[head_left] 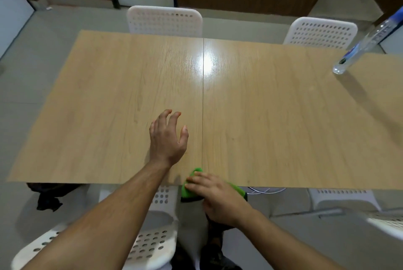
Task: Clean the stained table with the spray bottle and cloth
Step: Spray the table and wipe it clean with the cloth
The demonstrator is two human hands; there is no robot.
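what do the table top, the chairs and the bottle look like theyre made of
Table top: wood-look laminate, semi-glossy; printed-looking grain, a bright light glare, a centre seam.
Chairs: white moulded plastic by the look, with punched round holes.
Bottle: clear plastic, probably; see-through body, blue cap and label.

Overhead glare on the table — soft focus, edges bowed.
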